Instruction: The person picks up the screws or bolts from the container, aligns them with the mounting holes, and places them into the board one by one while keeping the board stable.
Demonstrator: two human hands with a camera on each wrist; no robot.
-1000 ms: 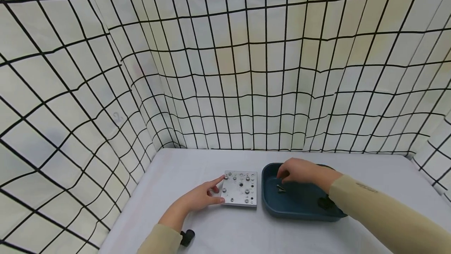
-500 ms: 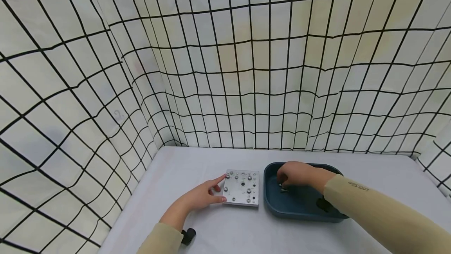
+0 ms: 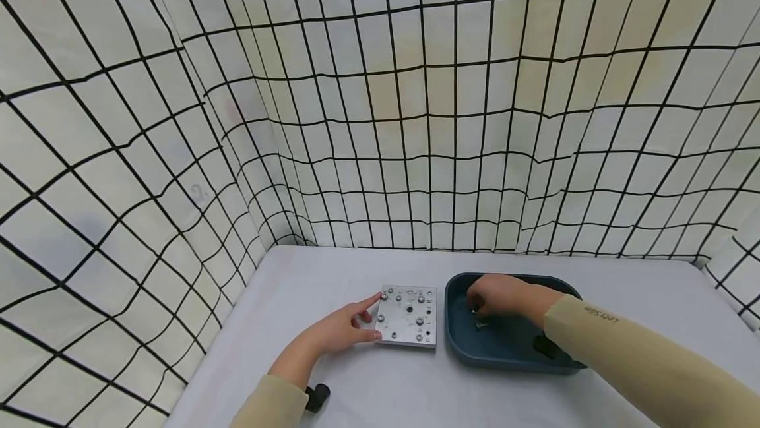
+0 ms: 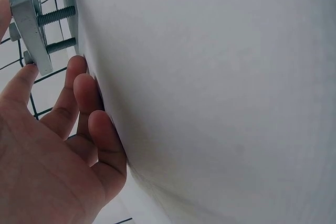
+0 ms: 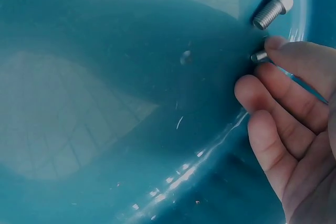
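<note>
A square metal plate (image 3: 406, 316) lies on the table, set with several screws of differing sizes. At its left edge my left hand (image 3: 335, 332) touches it with index finger and thumb spread apart, the other fingers bent beneath. The left wrist view shows threaded bolt shanks (image 4: 58, 15) sticking out under the plate. Inside the blue tray (image 3: 505, 361), my right hand (image 3: 505, 293) reaches to the left end. Its thumb and a finger pinch a small screw (image 5: 259, 56), mostly hidden by the fingertips. Close beside them a larger socket-head screw (image 5: 273, 10) lies on the tray floor.
A white cloth covers the table (image 3: 344, 382). Black netting (image 3: 423, 95) over white sheeting surrounds the far and left sides. The tray stands just right of the plate, with a narrow gap between. A black wrist camera (image 3: 317, 398) sits by the left sleeve.
My right hand has lowered to the tray floor and now pinches the small screw. The loose screw beside it has shifted slightly. My left hand stays at the plate's edge.
</note>
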